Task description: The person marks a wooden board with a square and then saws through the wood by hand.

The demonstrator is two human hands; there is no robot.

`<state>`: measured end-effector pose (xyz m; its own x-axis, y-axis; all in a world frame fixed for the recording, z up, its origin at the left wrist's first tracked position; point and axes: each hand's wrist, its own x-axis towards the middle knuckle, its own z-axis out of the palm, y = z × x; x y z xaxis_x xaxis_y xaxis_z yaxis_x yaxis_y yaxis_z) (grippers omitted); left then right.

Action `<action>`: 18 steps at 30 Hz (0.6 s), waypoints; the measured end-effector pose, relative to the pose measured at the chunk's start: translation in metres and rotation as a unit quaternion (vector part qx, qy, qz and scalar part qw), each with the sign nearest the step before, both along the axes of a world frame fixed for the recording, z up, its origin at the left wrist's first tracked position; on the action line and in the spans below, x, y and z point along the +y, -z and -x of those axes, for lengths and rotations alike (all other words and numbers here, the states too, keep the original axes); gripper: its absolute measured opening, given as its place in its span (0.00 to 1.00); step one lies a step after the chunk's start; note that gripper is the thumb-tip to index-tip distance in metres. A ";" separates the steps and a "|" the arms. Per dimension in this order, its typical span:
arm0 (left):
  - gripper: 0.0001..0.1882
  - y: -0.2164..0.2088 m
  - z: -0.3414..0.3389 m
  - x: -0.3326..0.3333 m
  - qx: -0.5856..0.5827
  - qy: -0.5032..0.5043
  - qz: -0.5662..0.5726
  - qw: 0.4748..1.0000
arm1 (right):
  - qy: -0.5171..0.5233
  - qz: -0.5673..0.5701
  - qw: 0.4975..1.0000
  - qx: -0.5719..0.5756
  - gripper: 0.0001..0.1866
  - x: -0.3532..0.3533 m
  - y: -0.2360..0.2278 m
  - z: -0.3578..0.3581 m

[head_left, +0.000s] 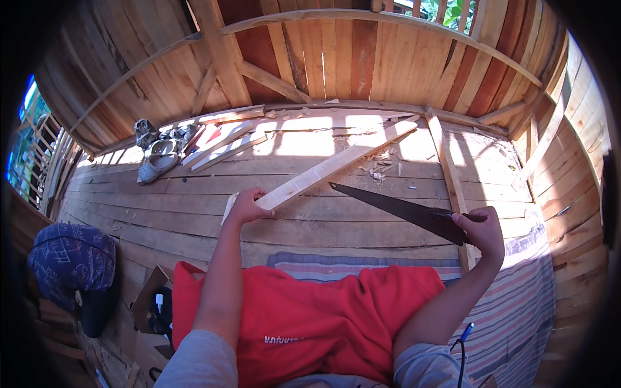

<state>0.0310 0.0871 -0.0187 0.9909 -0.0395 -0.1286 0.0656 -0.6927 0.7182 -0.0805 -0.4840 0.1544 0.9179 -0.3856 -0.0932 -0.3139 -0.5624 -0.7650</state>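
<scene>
My left hand (248, 205) grips the near end of a long pale wooden plank (336, 165) that lies diagonally across the plank floor, running up to the right. My right hand (482, 231) holds the handle of a dark handsaw (394, 205), whose blade points left toward the plank's near part without touching it. Red shorts (310, 310) cover my lap at the bottom of the view.
Wood chips (377, 169) lie beside the plank. Several loose boards (223, 145) and pale shoes (157, 161) sit at the back left. A long batten (446, 168) runs along the right. A striped mat (517, 304) lies under me. A dark blue cap (71, 258) and a cardboard box (150, 301) are at left.
</scene>
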 end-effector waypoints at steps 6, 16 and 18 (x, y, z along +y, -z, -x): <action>0.35 0.049 -0.003 -0.006 -0.027 0.021 -0.080 0.996 | 0.035 0.006 0.995 -0.092 0.25 -0.005 -0.014 0.026; 0.34 0.059 0.009 0.025 -0.050 -0.335 -0.293 0.894 | -0.053 -0.132 0.983 -0.113 0.21 0.094 0.010 -0.047; 0.34 0.066 0.015 0.046 0.019 -0.349 -0.300 0.888 | -0.027 -0.164 0.980 -0.110 0.22 0.122 0.033 -0.061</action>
